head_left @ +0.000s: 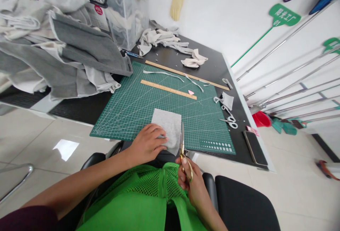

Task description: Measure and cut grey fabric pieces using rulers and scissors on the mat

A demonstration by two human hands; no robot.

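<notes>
A light grey square of fabric lies on the green cutting mat, its near corner hanging past the front edge. My left hand rests over the left side of this fabric with fingers bent, gripping it between fingers and thumb. In my right hand are gold-handled scissors, with fingers in the handle loops. Their blades point away from me along the fabric's right edge. I cannot tell whether the blades touch it.
Two wooden rulers and thin fabric strips lie across the mat. White-handled scissors and a phone are at the right. Piled grey cloth and a clear plastic bin crowd the left; scraps lie behind.
</notes>
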